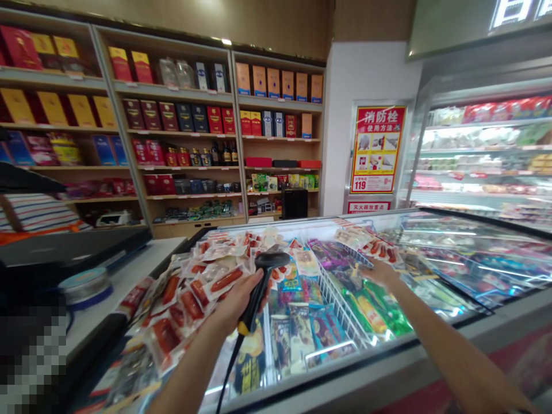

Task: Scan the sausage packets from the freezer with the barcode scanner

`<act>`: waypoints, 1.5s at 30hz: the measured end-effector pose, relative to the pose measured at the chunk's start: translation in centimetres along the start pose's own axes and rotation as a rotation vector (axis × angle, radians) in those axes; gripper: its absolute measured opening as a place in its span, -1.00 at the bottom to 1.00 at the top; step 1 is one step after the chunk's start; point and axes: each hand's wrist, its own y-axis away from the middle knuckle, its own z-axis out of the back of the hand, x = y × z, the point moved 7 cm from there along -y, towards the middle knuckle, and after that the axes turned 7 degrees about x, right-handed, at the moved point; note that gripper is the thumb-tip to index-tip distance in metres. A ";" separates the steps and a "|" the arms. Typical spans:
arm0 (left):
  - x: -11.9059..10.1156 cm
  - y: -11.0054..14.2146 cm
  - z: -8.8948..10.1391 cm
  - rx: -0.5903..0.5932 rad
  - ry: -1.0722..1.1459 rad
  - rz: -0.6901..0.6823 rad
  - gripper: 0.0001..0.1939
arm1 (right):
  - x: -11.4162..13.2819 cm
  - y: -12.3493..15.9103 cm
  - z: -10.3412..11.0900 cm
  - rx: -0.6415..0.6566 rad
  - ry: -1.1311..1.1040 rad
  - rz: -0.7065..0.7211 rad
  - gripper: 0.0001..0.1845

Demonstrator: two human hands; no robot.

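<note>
My left hand (pixel 249 290) is closed round the handle of a black barcode scanner (pixel 259 287), whose head points away from me and whose cable hangs down. Beneath and left of it, a heap of vacuum-packed sausages (pixel 190 305) lies on the freezer's glass top. Stretched out to the right, my right hand (pixel 382 273) is over the glass, close to another group of sausage packs (pixel 375 246). Its fingers look extended and somewhat blurred; no pack shows clearly in its grasp.
Ice-cream packets (pixel 297 336) and a white wire basket (pixel 340 305) show through the freezer (pixel 345 374) glass. At left stand a counter (pixel 159 259), a round tin (pixel 86 284) and a person in a striped sleeve (pixel 38 213). Shelves of boxes (pixel 185 118) line the back; a lit fridge (pixel 478 155) stands right.
</note>
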 end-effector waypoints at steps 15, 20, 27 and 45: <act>-0.8 1.4 -4.0 0.163 0.009 0.020 -0.63 | 9.8 1.8 -1.5 -0.182 -0.115 0.124 -0.68; -1.0 1.4 -4.3 0.203 0.036 0.000 -0.62 | 11.3 2.6 -2.1 -0.178 -0.185 0.181 -0.68; -1.5 1.3 -4.4 0.213 0.046 -0.024 -0.60 | 11.8 2.9 -2.6 -0.167 -0.251 0.235 -0.65; -1.3 -0.4 -5.5 0.285 0.125 0.075 -0.62 | 12.5 3.4 -2.5 -0.188 -0.256 0.274 -0.62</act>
